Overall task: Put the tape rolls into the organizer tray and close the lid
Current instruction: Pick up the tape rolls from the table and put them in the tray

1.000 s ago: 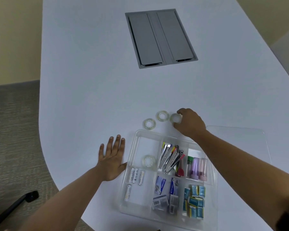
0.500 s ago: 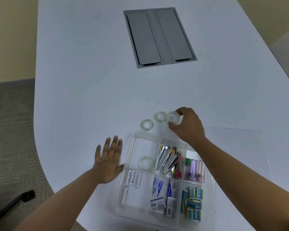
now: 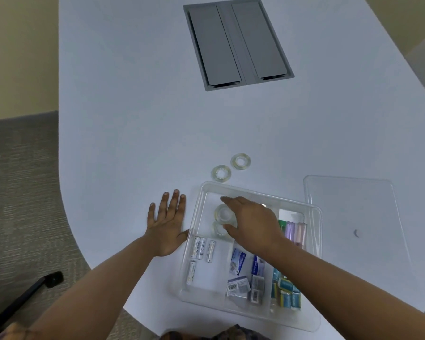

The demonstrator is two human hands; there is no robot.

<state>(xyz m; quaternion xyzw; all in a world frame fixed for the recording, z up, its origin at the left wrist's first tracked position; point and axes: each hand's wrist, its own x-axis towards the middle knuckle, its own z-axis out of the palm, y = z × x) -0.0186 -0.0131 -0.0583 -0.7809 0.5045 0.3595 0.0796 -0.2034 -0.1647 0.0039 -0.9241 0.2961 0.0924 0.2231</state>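
The clear organizer tray (image 3: 255,191) lies on the white table in front of me. My right hand (image 3: 253,224) reaches over its far-left compartment, with index finger and thumb around a clear tape roll (image 3: 222,212). Just below it a second tape roll (image 3: 218,230) lies in the same compartment. Two more tape rolls (image 3: 221,173) (image 3: 241,161) lie flat on the table just beyond the tray's far edge. My left hand (image 3: 167,225) rests flat on the table, fingers spread, touching the tray's left wall. The clear lid (image 3: 353,212) lies on the table to the tray's right.
Other tray compartments hold batteries (image 3: 203,249), staple boxes (image 3: 245,276), small coloured packets (image 3: 286,290) and pastel tubes (image 3: 295,230). A grey cable hatch (image 3: 237,42) is set into the table farther back. The table's curved edge (image 3: 66,204) runs at left, with carpet beyond it.
My right hand lifted the rightmost tape roll off the table and carried it back and left into the tray's far-left compartment. My left hand has stayed flat beside the tray.
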